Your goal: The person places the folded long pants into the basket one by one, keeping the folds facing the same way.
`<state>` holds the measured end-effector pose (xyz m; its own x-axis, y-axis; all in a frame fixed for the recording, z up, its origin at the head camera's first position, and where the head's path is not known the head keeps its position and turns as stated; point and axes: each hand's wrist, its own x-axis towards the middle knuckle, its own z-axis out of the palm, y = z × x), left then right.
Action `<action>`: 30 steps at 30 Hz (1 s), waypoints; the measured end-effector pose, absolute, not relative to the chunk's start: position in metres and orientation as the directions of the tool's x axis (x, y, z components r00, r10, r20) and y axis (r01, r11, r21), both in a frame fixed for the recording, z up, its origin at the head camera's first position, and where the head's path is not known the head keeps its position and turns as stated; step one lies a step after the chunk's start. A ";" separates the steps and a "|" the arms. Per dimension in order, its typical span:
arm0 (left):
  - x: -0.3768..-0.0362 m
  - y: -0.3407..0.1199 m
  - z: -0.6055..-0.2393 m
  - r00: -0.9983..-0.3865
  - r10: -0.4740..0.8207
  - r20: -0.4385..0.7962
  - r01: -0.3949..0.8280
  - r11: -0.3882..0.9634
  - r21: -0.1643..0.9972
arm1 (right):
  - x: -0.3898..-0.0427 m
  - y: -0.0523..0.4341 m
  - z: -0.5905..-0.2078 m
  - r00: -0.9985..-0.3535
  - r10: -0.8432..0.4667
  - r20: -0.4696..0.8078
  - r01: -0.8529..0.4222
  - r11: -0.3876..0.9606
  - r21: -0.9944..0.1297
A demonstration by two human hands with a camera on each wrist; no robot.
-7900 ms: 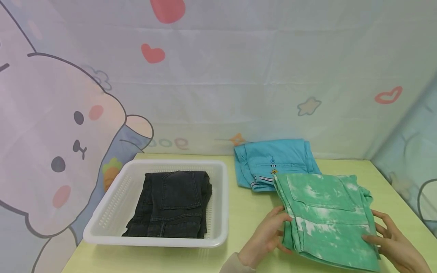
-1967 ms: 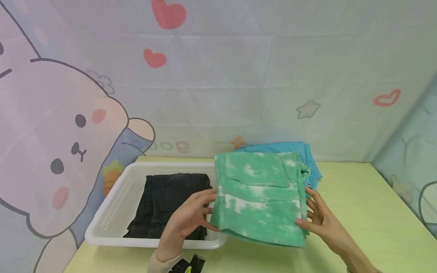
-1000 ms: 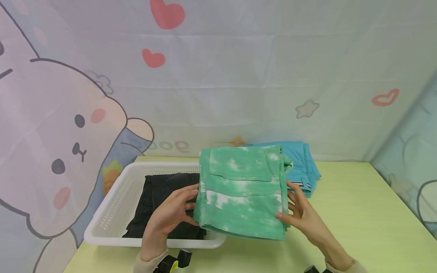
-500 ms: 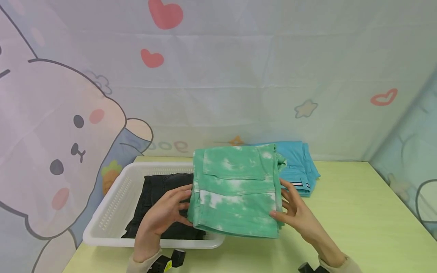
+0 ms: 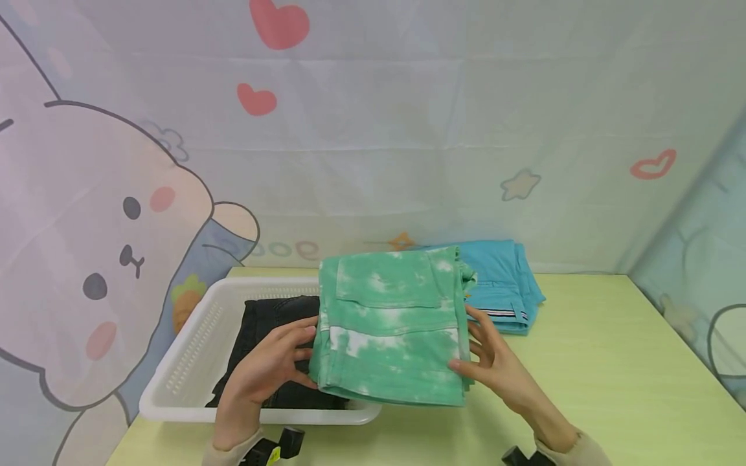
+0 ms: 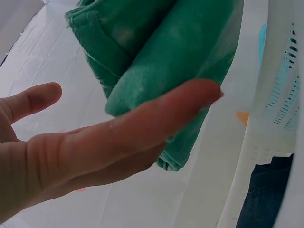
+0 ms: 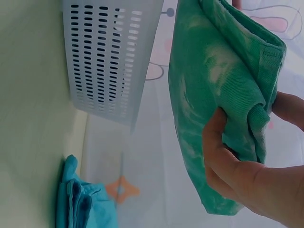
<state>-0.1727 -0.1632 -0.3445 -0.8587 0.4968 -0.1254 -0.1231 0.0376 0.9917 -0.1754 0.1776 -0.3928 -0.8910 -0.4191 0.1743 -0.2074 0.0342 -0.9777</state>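
Folded green-and-white tie-dye pants (image 5: 390,323) are held up in the air between both hands, over the basket's right side and the table beside it. My right hand (image 5: 498,366) grips their right edge, thumb on the near face; in the right wrist view its fingers (image 7: 221,156) lie on both sides of the folded layers. At the left edge is my left hand (image 5: 265,369). Its long fingers (image 6: 128,130) reach straight along the green fabric (image 6: 156,71) in the left wrist view, and one digit stands apart from it. Folded black jeans (image 5: 265,323) lie in the basket, partly covered from view.
The white plastic basket (image 5: 192,349) stands on the left of the yellow-green table (image 5: 606,362). Folded light-blue pants (image 5: 501,285) lie at the back of the table, partly behind the green pants. A printed cloth backdrop (image 5: 408,129) hangs behind the table.
Both hands have lifted the green pants off the right side of the table and carried them left, toward the basket. The black jeans and blue pants have stayed in place.
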 end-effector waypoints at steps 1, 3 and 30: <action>-0.173 -0.164 -0.345 -0.859 0.496 -0.126 -0.124 0.038 0.992 | -0.176 0.177 -0.393 -0.891 -0.420 0.175 -0.209 0.035 -0.977; -0.172 -0.166 -0.345 -0.860 0.495 -0.124 -0.123 0.036 0.992 | -0.176 0.175 -0.394 -0.891 -0.420 0.171 -0.205 0.037 -0.978; -0.170 -0.186 -0.348 -0.885 0.454 -0.108 -0.082 0.077 0.994 | -0.180 0.156 -0.392 -0.892 -0.434 0.124 -0.161 0.050 -0.986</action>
<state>-0.1696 -0.1863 -0.3479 -0.8847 0.4535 -0.1079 -0.0819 0.0766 0.9937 -0.1803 0.1556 -0.3924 -0.8922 -0.4343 0.1243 -0.1615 0.0497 -0.9856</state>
